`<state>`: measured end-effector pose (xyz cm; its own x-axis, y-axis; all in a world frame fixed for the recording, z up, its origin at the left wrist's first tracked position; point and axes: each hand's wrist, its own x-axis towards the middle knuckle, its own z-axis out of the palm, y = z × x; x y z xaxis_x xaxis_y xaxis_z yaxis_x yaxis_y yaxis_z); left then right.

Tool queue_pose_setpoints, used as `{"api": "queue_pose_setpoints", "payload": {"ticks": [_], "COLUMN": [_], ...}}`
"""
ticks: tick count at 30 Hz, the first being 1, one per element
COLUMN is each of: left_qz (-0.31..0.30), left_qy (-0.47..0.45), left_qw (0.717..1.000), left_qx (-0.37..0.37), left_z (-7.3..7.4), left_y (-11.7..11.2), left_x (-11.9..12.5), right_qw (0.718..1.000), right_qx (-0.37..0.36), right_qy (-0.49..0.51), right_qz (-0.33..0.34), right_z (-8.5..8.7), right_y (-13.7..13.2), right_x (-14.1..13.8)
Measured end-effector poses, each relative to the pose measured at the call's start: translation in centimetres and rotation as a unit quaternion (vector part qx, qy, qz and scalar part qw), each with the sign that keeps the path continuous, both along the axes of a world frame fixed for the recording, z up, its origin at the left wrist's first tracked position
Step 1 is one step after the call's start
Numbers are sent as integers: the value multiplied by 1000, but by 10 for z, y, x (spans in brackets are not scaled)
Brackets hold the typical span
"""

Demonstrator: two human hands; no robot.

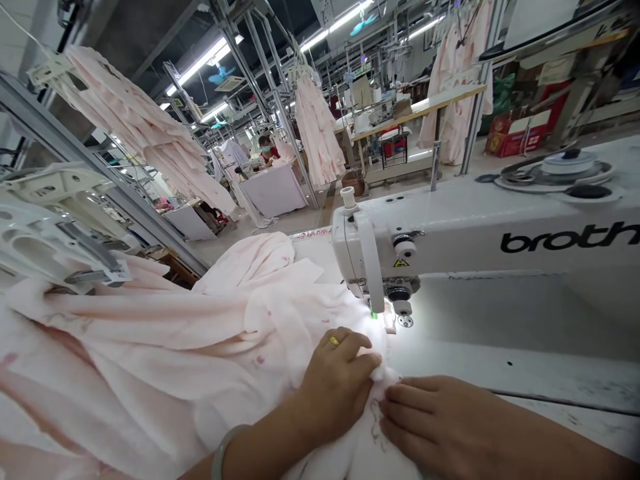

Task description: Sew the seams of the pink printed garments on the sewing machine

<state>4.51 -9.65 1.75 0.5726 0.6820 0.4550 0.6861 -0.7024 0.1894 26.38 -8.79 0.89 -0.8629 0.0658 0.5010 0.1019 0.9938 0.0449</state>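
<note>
Your left hand (340,380): grip curled, pinching the edge of the pale pink fabric (200,347). Your right hand (430,420): fingers flat and pressed together on that edge, touching the left grip. Brother sewing machine (475,227) presser foot (389,323) sits just beyond the left grip. The rest of the fabric is bunched left of it on the worktop (550,380).

Looks like a garment factory floor. Holds an industrial sewing machine (480,240) on a white worktable (525,373), with pale pink cloth (150,347) heaped beside it. Shows racks of matching pink garments (315,133) hanging under long tube lights (200,63), rows of further sewing tables (420,110), stacked cartons (515,133), and another person (265,150) seated at a far table.
</note>
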Motion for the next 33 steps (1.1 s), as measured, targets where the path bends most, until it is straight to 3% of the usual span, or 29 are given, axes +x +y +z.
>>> {"api": "queue_pose_setpoints", "payload": {"ticks": [3,10,15,19,22,25,29,33], "left_qz": [-36,-41,-33,-18,-4,40,99,132], "left_qy": [-14,21,81,114,140,156,121,39], "left_qw": [999,996,993,987,979,973,980,989], "left_qx": [-20,-72,-83,-110,-150,-162,-123,-62], "left_z": [1,-8,-11,-2,12,19,3,-17], "left_y": [3,11,35,55,48,22,-4,9], "left_x": [2,4,8,9,9,10,16,16], "right_qw": [999,997,996,989,986,987,982,963], "right_qx": [-33,-71,-74,-90,-108,-118,-177,-251], "right_qy": [9,18,25,80,90,74,48,38], "right_qz": [1,-3,-30,-82,-86,-82,-47,-96], "right_z": [3,2,-1,2,4,9,14,3], "right_y": [0,4,19,28,27,23,22,27], "right_x": [1,4,4,4,5,9,12,10]}}
